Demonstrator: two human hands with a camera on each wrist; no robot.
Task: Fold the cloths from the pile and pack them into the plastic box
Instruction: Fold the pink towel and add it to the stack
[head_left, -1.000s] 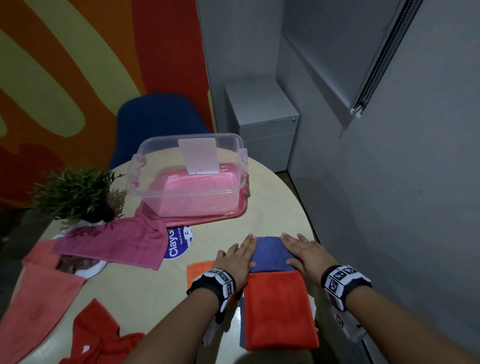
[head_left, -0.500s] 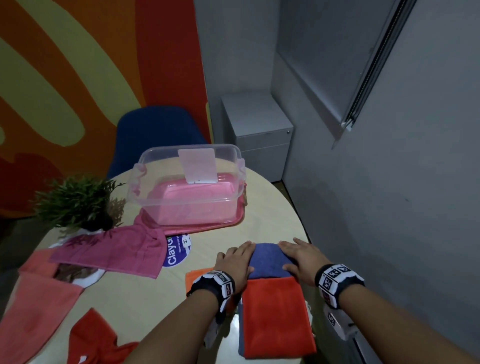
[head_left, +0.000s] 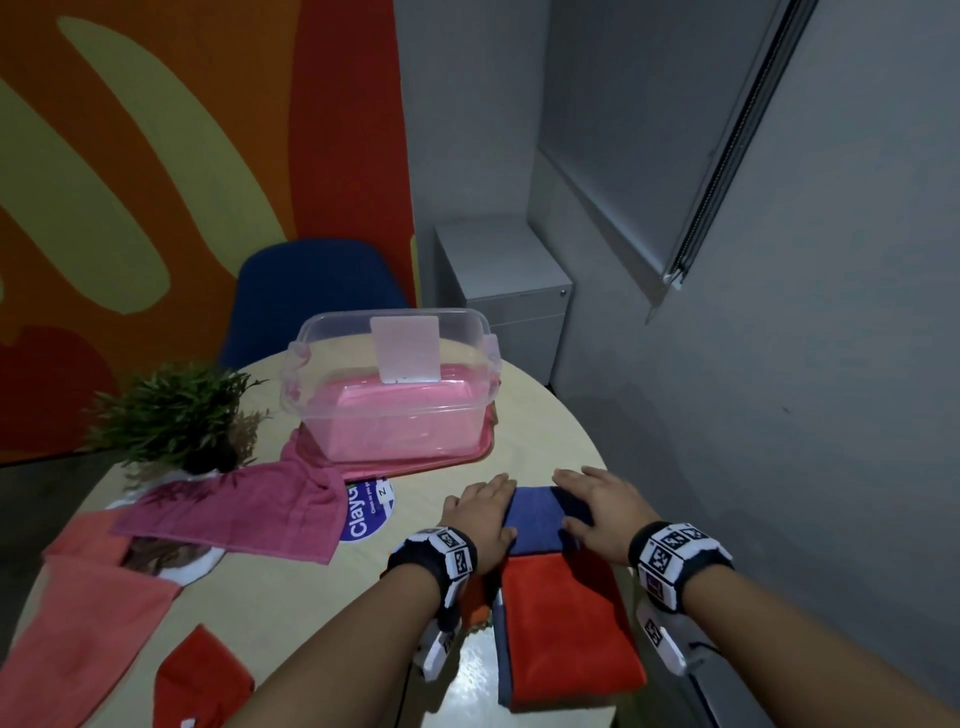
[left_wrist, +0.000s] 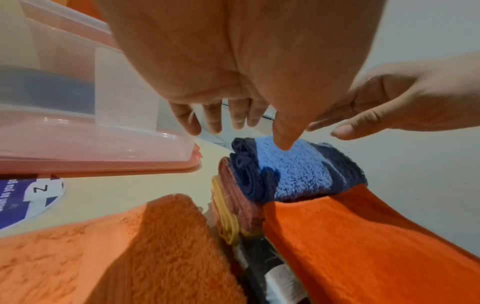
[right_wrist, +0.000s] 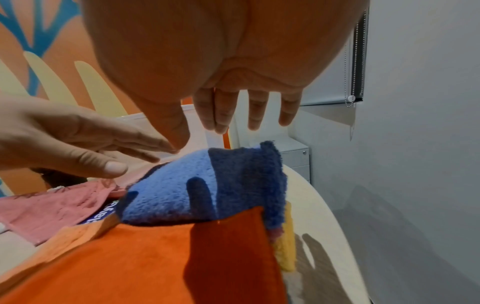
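A stack of folded cloths lies at the table's near right edge, with a blue cloth (head_left: 535, 519) on top at the far end and an orange-red cloth (head_left: 563, 623) nearer me. My left hand (head_left: 480, 512) and right hand (head_left: 595, 501) flank the blue cloth, fingers straight. From the wrist views, the left hand (left_wrist: 233, 121) and right hand (right_wrist: 233, 119) hover just over the blue cloth (right_wrist: 182, 191), gripping nothing. The clear plastic box (head_left: 311, 395) stands on a pink lid further back. Unfolded pink (head_left: 234, 512), salmon (head_left: 78, 629) and red (head_left: 202, 680) cloths lie to the left.
A potted plant (head_left: 176, 415) stands at the table's left. A round blue sticker (head_left: 369, 512) sits between the pink cloth and my left hand. Behind the table are a blue chair (head_left: 311, 280) and a grey cabinet (head_left: 504, 291). A grey wall runs close along the right.
Both hands stay beside the blue cloth and have drawn slightly closer together. The head view has tilted up a little.
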